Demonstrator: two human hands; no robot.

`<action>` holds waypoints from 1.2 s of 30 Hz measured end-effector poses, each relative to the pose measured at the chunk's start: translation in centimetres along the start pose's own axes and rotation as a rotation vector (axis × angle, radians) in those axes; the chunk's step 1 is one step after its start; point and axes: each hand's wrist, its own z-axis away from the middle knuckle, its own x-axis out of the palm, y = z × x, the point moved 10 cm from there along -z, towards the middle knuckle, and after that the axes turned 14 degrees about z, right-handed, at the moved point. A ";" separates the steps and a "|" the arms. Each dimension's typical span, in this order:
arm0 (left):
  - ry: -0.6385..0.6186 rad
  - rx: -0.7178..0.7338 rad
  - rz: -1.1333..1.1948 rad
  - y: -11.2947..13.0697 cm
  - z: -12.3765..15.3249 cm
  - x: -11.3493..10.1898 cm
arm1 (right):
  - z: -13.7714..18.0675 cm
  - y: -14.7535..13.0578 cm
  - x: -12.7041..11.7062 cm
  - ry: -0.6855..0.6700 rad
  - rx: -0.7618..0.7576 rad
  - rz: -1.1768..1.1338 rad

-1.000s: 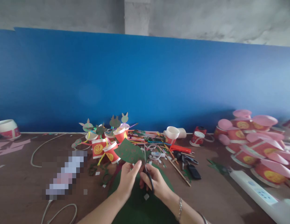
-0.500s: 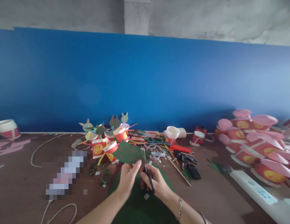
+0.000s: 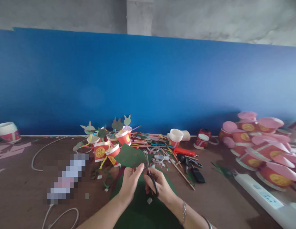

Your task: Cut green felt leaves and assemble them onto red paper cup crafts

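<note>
Left hand (image 3: 131, 178): closed, pinching the lower edge of the green paper (image 3: 130, 156) between thumb and fingers. Right hand (image 3: 161, 186): closed, gripping the scissors (image 3: 153, 183) by the black handles, blades pointing away from the person. The paper is held above the table (image 3: 24, 187), in front of a tilted red cup (image 3: 111, 152); from where I stand, contact between the two cannot be confirmed.

Caution: the left thumb is near the blades. A slip of the paper in its one-edge pinch could bring skin into the cutting line. The far end has no visible support; if it sags, a cut may wander or the edge may tear. A wide swing to the left could knock the cup.

Surface: brown and cluttered. Coloured sticks (image 3: 148, 143) lie heaped at the back; red cups with pink discs (image 3: 252, 143) are piled at far right, near a white power strip (image 3: 259, 195).

Room: a blue panel (image 3: 138, 79) stands behind, with a grey wall (image 3: 209, 19) above it.
</note>
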 end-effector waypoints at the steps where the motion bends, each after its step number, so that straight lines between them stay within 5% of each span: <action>1: 0.012 0.017 -0.011 0.2 -0.1 -0.2 | 0.0 0.0 0.0 0.003 -0.002 0.000; 18: 0.018 0.074 0.005 0.6 -0.2 -0.7 | 0.0 0.0 -0.2 0.008 0.007 0.018; 26: 0.231 0.117 -0.070 0.3 -0.1 -3.4 | 0.0 0.3 0.0 -0.006 0.021 0.009; 36: 0.003 0.045 -0.040 -0.3 -0.3 -0.8 | 0.1 -0.2 -0.1 0.000 0.020 0.005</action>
